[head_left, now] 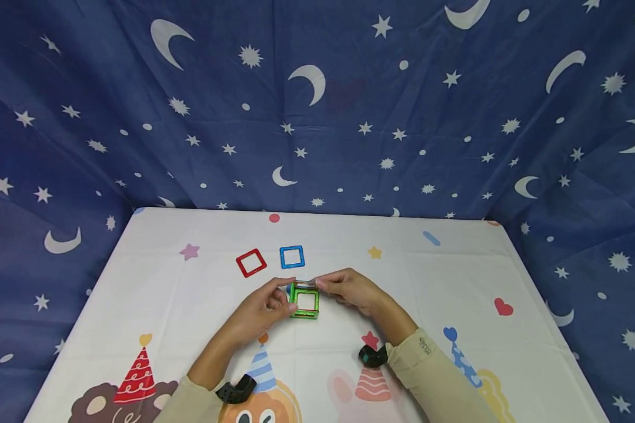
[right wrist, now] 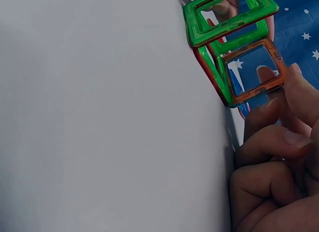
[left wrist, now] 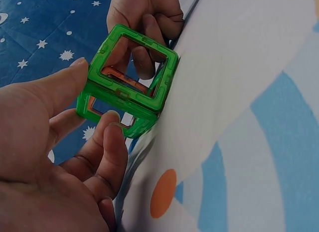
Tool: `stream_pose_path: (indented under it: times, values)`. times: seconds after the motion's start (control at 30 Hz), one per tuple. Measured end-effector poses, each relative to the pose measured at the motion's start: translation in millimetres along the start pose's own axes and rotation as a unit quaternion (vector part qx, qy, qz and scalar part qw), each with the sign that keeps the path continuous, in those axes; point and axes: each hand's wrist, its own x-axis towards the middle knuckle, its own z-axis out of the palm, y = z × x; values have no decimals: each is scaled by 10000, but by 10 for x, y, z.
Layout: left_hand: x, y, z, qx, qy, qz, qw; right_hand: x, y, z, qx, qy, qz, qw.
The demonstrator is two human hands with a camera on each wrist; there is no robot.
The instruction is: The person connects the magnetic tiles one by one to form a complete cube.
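My left hand [head_left: 259, 311] holds a small box-like structure of green square magnetic tiles [head_left: 306, 315] just above the front middle of the table. In the left wrist view, thumb and fingers grip the green tiles [left wrist: 124, 98] from one side. Opposite, my right hand [head_left: 351, 289] pinches an orange square magnetic tile [right wrist: 259, 91] between thumb and fingertips. That tile stands against the structure's far side, touching the green edges. Whether it is fully joined there I cannot tell. The right hand's other fingers are curled in the right wrist view.
Beyond the hands, a red square tile [head_left: 251, 262] and a blue square tile [head_left: 292, 257] lie flat on the white printed tablecloth [head_left: 428, 282]. A dark blue curtain [head_left: 349, 88] with moons and stars rises behind the table and at both sides.
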Motion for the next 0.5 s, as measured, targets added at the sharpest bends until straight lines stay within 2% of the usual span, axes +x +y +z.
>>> stream_pose_path:
  times: [0.2, 0.5]
  values:
    - [6, -17, 4, 104, 46, 13, 9999, 13, -1, -9, 13, -193, -130, 9997]
    - [5, -6, 7, 120, 61, -6, 9999, 2, -11, 16, -8, 55, 16, 10000]
